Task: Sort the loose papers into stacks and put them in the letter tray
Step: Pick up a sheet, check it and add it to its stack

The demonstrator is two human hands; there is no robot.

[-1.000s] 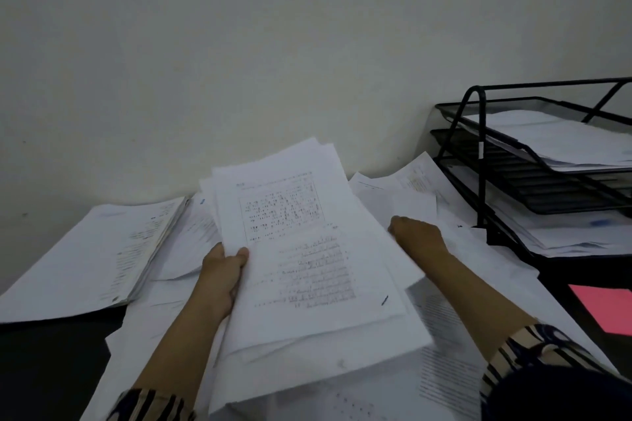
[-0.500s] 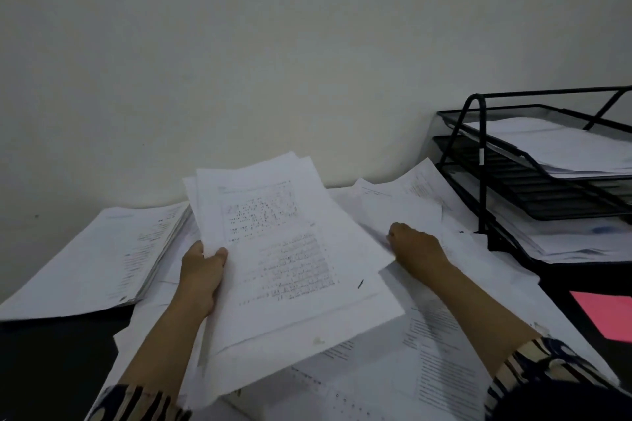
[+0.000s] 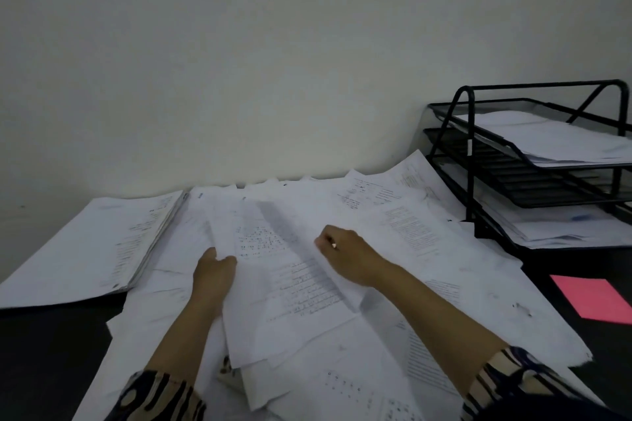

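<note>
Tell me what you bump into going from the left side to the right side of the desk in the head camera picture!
Thick paper stack → left hand → printed sheets it holds → right hand → black letter tray → pink paper.

Both forearms reach forward; left hand [image 3: 213, 272] grips, right hand [image 3: 349, 255] pinches with curled fingers

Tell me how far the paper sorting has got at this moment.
Partly done. The letter tray already holds papers on its top and bottom shelves, and one squared stack lies at the left. The left hand and right hand grip a bundle. Many loose sheets remain spread out.
</note>
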